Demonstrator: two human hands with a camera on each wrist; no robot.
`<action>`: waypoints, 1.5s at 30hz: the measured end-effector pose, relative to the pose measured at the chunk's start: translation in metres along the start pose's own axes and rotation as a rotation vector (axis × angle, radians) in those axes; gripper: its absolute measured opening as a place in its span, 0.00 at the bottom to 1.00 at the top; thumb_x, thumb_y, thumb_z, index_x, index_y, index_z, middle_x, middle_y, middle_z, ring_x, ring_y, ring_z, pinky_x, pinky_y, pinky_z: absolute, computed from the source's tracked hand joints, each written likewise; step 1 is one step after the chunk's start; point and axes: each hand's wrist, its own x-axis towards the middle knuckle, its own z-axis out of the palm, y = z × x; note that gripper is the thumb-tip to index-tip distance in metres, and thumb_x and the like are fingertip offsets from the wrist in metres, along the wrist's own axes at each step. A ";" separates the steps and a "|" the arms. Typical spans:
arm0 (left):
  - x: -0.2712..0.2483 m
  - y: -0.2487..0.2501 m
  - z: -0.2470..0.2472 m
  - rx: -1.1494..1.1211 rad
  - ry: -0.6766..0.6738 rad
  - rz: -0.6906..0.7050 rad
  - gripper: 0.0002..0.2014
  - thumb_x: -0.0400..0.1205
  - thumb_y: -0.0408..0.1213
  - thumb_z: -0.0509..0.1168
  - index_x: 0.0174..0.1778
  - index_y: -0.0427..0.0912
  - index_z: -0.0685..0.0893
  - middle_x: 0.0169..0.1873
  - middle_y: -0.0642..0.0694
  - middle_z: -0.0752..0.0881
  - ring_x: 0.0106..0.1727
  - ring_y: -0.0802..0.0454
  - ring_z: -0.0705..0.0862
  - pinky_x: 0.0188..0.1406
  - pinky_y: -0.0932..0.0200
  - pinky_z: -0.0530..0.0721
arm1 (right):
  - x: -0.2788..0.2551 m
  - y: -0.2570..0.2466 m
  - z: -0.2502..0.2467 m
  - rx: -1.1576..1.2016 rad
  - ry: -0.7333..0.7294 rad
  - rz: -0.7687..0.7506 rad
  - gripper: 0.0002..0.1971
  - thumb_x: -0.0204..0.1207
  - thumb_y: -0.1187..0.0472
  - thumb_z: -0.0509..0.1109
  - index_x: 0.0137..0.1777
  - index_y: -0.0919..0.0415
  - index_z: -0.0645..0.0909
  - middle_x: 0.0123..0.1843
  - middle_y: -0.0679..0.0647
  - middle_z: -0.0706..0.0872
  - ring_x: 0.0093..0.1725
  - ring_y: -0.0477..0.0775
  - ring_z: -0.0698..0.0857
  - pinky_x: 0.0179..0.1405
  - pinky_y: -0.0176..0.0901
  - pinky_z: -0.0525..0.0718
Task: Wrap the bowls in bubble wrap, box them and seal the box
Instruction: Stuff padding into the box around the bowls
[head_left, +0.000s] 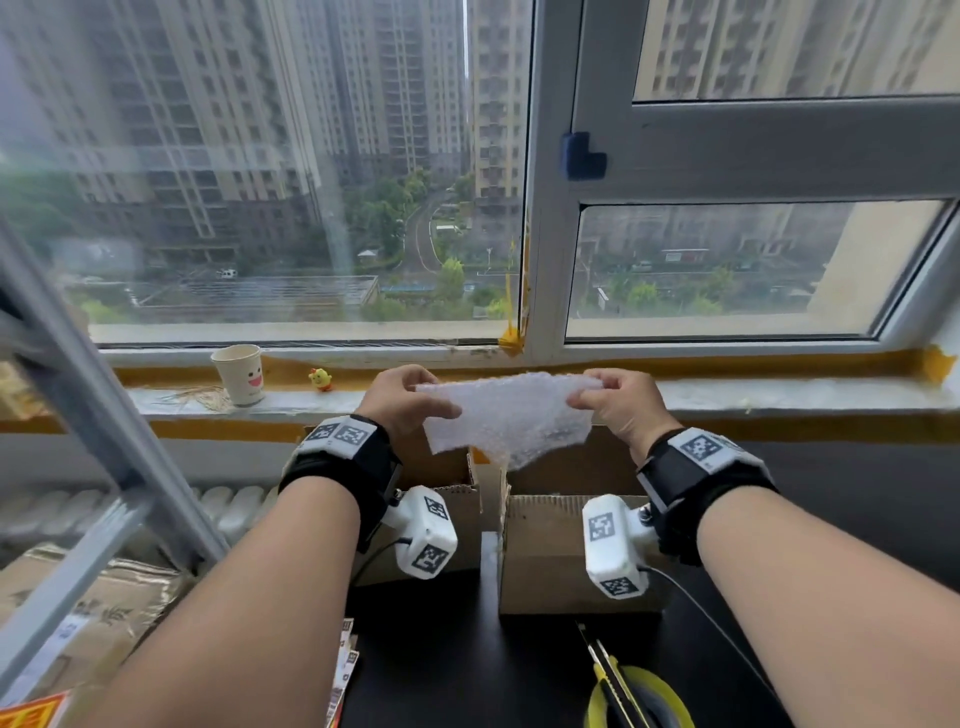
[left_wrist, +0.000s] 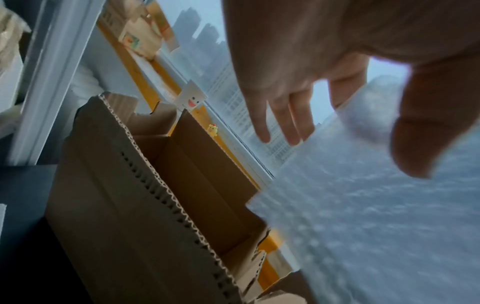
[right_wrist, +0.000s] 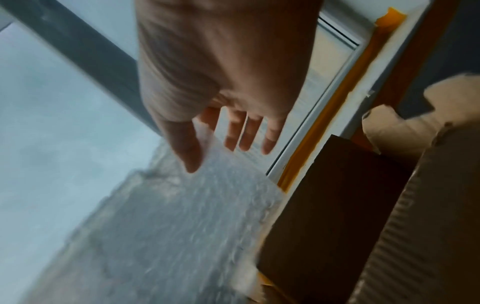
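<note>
Yellow tape roll (head_left: 641, 699) and a utility knife (head_left: 605, 670) lie closest, on the dark table (head_left: 457, 665), well behind and below the fingers. Ahead of them the open cardboard box (head_left: 550, 551) stands with its flaps up, directly beneath the fingers.

Above the box, a sheet of bubble wrap (head_left: 506, 415) hangs stretched between both hands. Left hand (head_left: 402, 397) pinches the sheet's left edge, thumb on the near face and fingers (left_wrist: 291, 125) behind it; right hand (head_left: 615, 402) pinches the right edge the same way, thumb (right_wrist: 189, 148) in front. The lower edge droops free toward the box.

No bowl shows in any view; whether one sits inside the box cannot be told.

The sheet looks feather-light and limp, so it will likely sag, curl and cling to itself unless kept taut. Holding the two top corners, as now, seems the sound grip; its surface is probably slick, so a firm pinch is wise. A bowl will be rigid, heavier and breakable, best cradled underneath.

Beyond the fingers, a paper cup (head_left: 239, 374) and a small yellow toy (head_left: 320, 379) sit on the windowsill (head_left: 779, 395).
</note>
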 end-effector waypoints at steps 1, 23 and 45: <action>0.000 0.000 -0.003 -0.050 -0.047 -0.011 0.15 0.67 0.30 0.80 0.40 0.45 0.81 0.39 0.47 0.84 0.42 0.51 0.81 0.41 0.62 0.78 | 0.000 -0.003 0.001 0.073 -0.018 0.021 0.07 0.70 0.68 0.77 0.47 0.62 0.88 0.47 0.56 0.89 0.50 0.55 0.84 0.56 0.49 0.80; -0.002 -0.055 -0.070 -0.347 -0.244 -0.286 0.13 0.78 0.29 0.71 0.56 0.38 0.78 0.46 0.44 0.82 0.35 0.53 0.80 0.26 0.59 0.81 | -0.026 -0.021 0.086 0.430 -0.297 0.402 0.07 0.80 0.69 0.68 0.55 0.63 0.83 0.53 0.61 0.87 0.46 0.57 0.86 0.25 0.44 0.89; 0.022 -0.096 -0.089 0.152 -0.016 -0.229 0.12 0.74 0.23 0.71 0.43 0.46 0.89 0.48 0.51 0.83 0.50 0.54 0.78 0.51 0.57 0.75 | 0.004 -0.025 0.152 -0.137 -0.181 0.253 0.10 0.77 0.74 0.66 0.39 0.62 0.85 0.56 0.59 0.82 0.47 0.57 0.84 0.35 0.43 0.88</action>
